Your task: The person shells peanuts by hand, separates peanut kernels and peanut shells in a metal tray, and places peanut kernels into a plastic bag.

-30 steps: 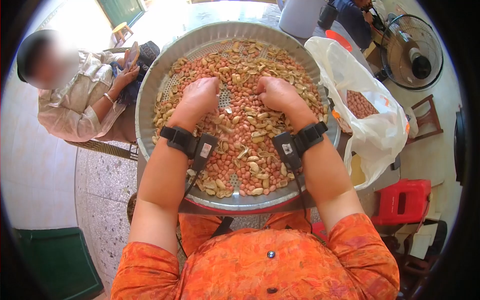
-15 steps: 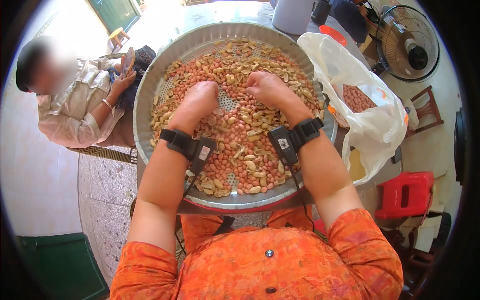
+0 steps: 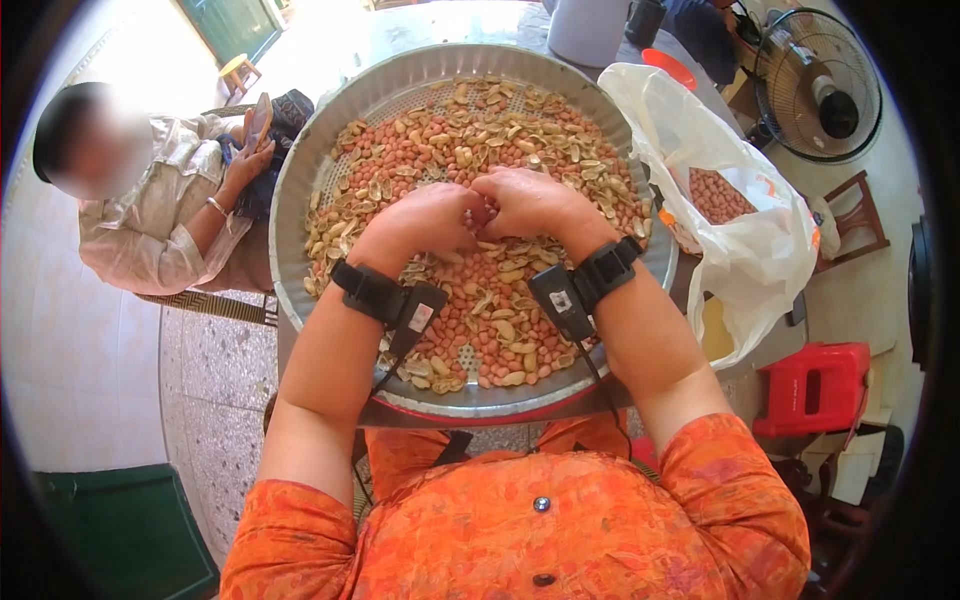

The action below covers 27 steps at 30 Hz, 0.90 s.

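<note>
On table, tray (image 3: pixel 325 130) of peanuts (image 3: pixel 470 300).

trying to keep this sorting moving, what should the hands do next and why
Probably tip the kernels from between the left hand and right hand into the white plastic bag: reddish kernels show between the fingers, and the bag, open beside the metal tray, already holds similar ones.
</note>
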Each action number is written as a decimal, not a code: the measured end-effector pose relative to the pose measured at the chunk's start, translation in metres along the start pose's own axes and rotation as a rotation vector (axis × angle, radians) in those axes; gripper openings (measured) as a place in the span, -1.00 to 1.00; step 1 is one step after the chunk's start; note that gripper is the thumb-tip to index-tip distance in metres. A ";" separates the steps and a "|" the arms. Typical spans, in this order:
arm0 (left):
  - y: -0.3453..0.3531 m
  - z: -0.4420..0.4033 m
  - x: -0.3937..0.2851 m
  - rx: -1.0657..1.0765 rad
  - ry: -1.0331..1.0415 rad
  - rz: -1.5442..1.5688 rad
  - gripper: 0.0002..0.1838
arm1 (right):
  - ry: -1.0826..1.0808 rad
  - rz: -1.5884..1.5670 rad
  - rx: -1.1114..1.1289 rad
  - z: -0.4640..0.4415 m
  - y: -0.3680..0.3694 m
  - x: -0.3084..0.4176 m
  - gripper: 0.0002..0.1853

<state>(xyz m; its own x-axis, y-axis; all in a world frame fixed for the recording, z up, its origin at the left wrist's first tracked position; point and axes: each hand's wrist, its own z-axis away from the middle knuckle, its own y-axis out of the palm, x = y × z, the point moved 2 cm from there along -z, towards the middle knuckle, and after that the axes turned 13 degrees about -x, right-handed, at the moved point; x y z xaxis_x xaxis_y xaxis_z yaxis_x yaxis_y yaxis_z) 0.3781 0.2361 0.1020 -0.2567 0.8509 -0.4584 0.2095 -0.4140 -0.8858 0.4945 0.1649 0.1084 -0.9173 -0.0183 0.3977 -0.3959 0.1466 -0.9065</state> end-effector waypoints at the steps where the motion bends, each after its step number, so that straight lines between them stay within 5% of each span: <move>1: 0.002 0.000 0.003 0.000 -0.001 0.002 -0.75 | 0.000 0.000 0.002 -0.001 0.004 -0.002 -0.72; 7: -0.009 0.003 0.040 -0.353 -0.232 -0.144 -0.84 | 0.050 -0.091 -0.136 -0.005 0.011 -0.017 -0.84; 9: -0.015 0.004 0.044 -0.389 -0.262 -0.125 -0.85 | 0.249 -0.137 -0.202 -0.009 0.007 -0.029 -0.82; 14: -0.019 0.002 0.052 -0.493 -0.333 -0.020 -0.82 | 0.166 -0.125 -0.359 -0.010 0.001 -0.036 -0.82; 22: -0.027 0.004 0.047 -0.497 -0.299 -0.047 -0.84 | 0.124 -0.042 -0.579 -0.011 -0.003 -0.037 -0.87; 27: -0.030 0.005 0.043 -0.442 -0.314 -0.035 -0.87 | 0.203 -0.090 -0.445 -0.010 -0.007 -0.032 -0.85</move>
<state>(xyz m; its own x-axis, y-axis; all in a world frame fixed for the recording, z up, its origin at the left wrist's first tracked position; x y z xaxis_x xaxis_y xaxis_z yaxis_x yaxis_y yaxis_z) 0.3560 0.2830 0.1083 -0.5260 0.6964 -0.4882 0.5548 -0.1541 -0.8176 0.5272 0.1739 0.1033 -0.8363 0.1360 0.5312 -0.3762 0.5623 -0.7364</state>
